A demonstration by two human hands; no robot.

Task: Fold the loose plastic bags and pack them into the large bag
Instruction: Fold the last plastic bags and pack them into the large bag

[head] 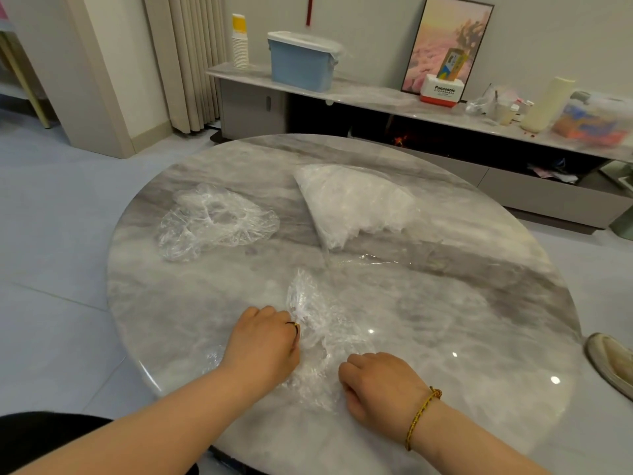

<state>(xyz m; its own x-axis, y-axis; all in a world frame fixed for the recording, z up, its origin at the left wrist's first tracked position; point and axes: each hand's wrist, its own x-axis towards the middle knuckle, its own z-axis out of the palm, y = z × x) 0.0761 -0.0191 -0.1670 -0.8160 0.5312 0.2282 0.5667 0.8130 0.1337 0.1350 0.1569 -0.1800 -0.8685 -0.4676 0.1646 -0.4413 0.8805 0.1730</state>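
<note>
A crumpled clear plastic bag (317, 332) lies on the round marble table (445, 320) near its front edge. My left hand (265, 344) grips the bag's left side with curled fingers. My right hand (380, 383) pinches its lower right edge, fingers curled under. A large clear bag (356, 204) stuffed with white plastic bags lies further back at the centre, its open mouth toward me. A pile of loose clear bags (212, 221) sits at the back left.
A low marble cabinet (376, 97) runs along the wall behind, carrying a blue lidded box (301, 65), paper cups, a picture frame and clutter. A shoe (613, 365) shows past the table's right edge. Floor lies to the left.
</note>
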